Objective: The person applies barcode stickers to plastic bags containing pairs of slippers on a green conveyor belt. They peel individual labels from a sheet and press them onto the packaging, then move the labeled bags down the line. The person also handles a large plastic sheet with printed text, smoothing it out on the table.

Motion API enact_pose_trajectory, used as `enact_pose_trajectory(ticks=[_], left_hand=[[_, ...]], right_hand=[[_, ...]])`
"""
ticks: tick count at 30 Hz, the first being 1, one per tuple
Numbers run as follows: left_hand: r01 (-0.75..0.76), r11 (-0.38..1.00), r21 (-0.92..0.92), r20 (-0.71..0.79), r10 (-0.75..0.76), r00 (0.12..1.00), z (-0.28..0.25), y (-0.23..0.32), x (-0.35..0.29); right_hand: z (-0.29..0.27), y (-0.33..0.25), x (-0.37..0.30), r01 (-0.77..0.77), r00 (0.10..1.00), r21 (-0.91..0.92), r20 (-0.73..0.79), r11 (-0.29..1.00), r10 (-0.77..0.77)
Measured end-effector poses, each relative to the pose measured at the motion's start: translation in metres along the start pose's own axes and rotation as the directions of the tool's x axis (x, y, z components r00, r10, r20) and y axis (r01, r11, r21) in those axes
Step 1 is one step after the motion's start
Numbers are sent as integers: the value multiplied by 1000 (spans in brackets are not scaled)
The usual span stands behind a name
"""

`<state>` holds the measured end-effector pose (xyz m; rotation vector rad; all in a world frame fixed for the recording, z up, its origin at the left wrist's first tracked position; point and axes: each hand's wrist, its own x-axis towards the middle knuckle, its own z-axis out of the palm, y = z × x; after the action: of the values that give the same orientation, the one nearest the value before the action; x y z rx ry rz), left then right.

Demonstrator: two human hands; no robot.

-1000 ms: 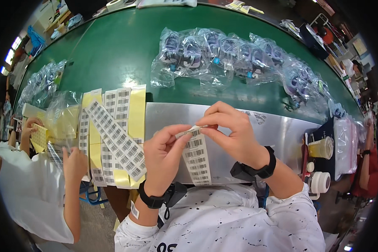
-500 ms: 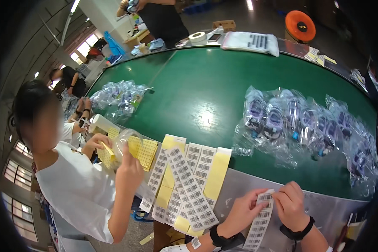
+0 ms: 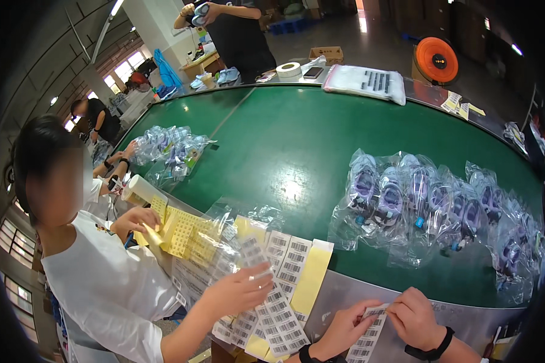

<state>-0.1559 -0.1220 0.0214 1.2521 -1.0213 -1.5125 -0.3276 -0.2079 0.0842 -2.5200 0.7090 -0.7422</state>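
In my left hand is a narrow strip of barcode stickers, pinched near its upper end between thumb and fingers. My right hand has its thumb and fingertips closed at the strip's top right corner; whether a sticker is lifted there is too small to tell. Both hands are over the metal edge of the work surface. Left of them lie overlapping barcode sticker sheets with yellow backing.
A co-worker's hand reaches over the sheets beside a clear plastic bag; the other holds yellow sticker sheets. Bagged purple shoes line the green belt at right. Another bagged pile is far left. An orange fan stands behind.
The co-worker's near hand has come down and right from the yellow sheets to the barcode sheets, and the clear bag now lies spread. My hands keep their pinch, lower in the picture.
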Motion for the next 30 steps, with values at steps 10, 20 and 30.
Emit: enact_pose_trajectory(ticks=[10,20,30], left_hand=[[51,995,-91,24,-50,998,0,8,0],[-107,994,-8,-83,106,991,8,9,2],[-158,944,291,5,163,987,-1,1,-5]], right_hand=[[-8,-5,-4,28,995,-34,98,999,-25],[-25,-23,-5,-72,997,25,31,997,72],[-22,-30,-4,-73,997,46,18,996,73]])
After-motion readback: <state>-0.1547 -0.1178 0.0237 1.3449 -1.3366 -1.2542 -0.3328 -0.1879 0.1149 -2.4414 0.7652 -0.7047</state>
